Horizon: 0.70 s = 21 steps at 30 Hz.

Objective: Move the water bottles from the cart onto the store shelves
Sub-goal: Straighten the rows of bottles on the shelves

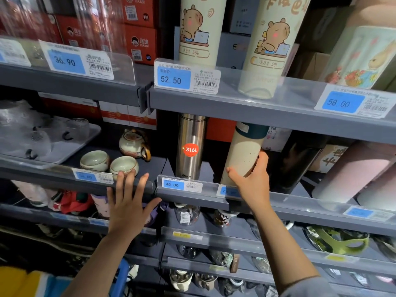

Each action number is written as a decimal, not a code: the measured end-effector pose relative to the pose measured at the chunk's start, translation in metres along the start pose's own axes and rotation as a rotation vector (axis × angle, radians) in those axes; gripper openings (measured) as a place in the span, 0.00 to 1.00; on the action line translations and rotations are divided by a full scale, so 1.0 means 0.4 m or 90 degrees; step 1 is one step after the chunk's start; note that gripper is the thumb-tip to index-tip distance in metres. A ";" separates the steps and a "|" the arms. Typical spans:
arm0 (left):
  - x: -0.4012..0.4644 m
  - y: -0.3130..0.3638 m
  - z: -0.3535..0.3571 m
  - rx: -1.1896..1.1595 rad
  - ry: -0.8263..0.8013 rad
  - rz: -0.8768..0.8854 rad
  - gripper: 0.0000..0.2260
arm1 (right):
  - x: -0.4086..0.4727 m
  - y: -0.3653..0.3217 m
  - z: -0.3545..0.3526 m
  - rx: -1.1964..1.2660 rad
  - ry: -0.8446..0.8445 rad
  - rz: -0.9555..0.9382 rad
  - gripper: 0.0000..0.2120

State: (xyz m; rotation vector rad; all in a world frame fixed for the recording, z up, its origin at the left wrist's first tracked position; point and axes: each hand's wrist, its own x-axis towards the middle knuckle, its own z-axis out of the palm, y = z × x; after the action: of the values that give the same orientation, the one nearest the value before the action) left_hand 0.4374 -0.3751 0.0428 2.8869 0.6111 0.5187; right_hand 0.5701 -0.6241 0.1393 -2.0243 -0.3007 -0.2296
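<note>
My right hand [254,181] grips the lower part of a cream speckled bottle with a dark teal cap [243,154]. The bottle stands slightly tilted on the middle grey shelf [300,207], just behind the clear price rail. A steel bottle with a red "316L" sticker [190,146] stands to its left, apart from it. My left hand [128,202] is spread with straight fingers in front of the shelf edge near the two ceramic cups, holding nothing. The cart is hardly visible; only yellow and blue shapes show at the bottom left.
Two cream capybara bottles [200,31] and a rabbit-print bottle [362,58] stand on the upper shelf. A teapot [134,143], two cups [124,166] and a tray of glasses [42,136] fill the left middle shelf. A pink bottle [351,174] and a dark one [300,161] stand to the right. Lower shelves hold more bottles.
</note>
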 end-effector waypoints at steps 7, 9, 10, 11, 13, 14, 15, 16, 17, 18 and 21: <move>-0.002 -0.002 0.001 -0.001 -0.001 -0.002 0.35 | 0.002 0.000 -0.004 0.004 -0.015 -0.005 0.34; -0.002 -0.001 0.002 -0.003 -0.001 -0.004 0.35 | 0.004 0.001 -0.005 0.003 -0.015 -0.005 0.34; -0.003 -0.002 0.002 -0.003 -0.001 -0.004 0.35 | 0.004 0.000 -0.005 0.002 -0.016 -0.004 0.34; -0.003 -0.002 0.002 -0.003 -0.001 -0.003 0.35 | 0.004 0.000 -0.004 0.000 -0.014 -0.002 0.34; -0.004 -0.002 0.001 -0.003 -0.003 -0.004 0.35 | 0.005 0.000 0.003 -0.005 0.002 0.001 0.35; -0.004 -0.002 0.001 -0.002 -0.004 -0.005 0.35 | 0.005 -0.001 0.009 -0.013 0.015 0.003 0.36; -0.004 -0.002 0.001 -0.003 -0.005 -0.006 0.35 | 0.004 -0.004 0.014 -0.029 0.029 0.006 0.38; -0.004 -0.002 0.001 -0.004 -0.006 -0.008 0.35 | 0.003 -0.008 0.020 -0.049 0.042 0.012 0.39; -0.004 -0.003 0.001 -0.005 -0.008 -0.010 0.35 | 0.003 -0.012 0.024 -0.066 0.051 0.019 0.41; -0.004 -0.003 0.001 -0.006 -0.010 -0.011 0.35 | 0.003 -0.015 0.027 -0.076 0.053 0.026 0.42; -0.002 -0.003 0.001 -0.005 -0.015 -0.010 0.35 | 0.004 -0.019 0.023 -0.040 0.022 0.043 0.39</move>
State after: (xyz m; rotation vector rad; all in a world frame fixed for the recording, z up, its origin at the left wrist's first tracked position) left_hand 0.4364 -0.3743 0.0419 2.8740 0.6263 0.4840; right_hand 0.5696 -0.6124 0.1418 -2.0870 -0.2060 -0.2347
